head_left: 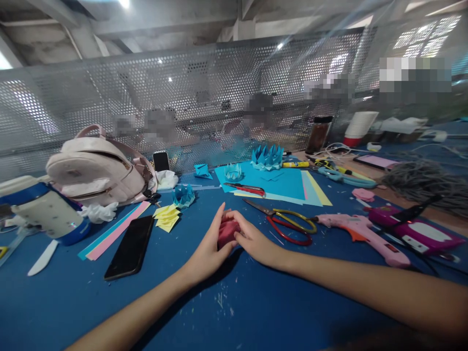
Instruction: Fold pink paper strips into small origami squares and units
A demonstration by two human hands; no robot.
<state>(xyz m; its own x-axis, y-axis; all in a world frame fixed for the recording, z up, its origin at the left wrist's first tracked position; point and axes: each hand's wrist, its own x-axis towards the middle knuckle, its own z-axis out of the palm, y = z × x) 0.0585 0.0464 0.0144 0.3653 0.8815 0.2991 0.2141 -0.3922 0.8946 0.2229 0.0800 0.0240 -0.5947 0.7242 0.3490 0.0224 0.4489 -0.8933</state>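
A folded piece of red paper (227, 231) was pressed between both hands on the blue table (256, 302), gripped by the left hand (209, 248) and the right hand (256, 241). Scissors (288, 224) lay just beside it, a black phone (129, 246) near.

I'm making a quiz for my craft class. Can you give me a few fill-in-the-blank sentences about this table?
1. Both hands, left hand and right hand, press a folded paper piece coloured ____.
2. The black phone lies to the ____ of the hands.
3. The big scissors have yellow and ____ handles.
4. The glue gun is coloured ____.

Missing words: red; left; red; pink
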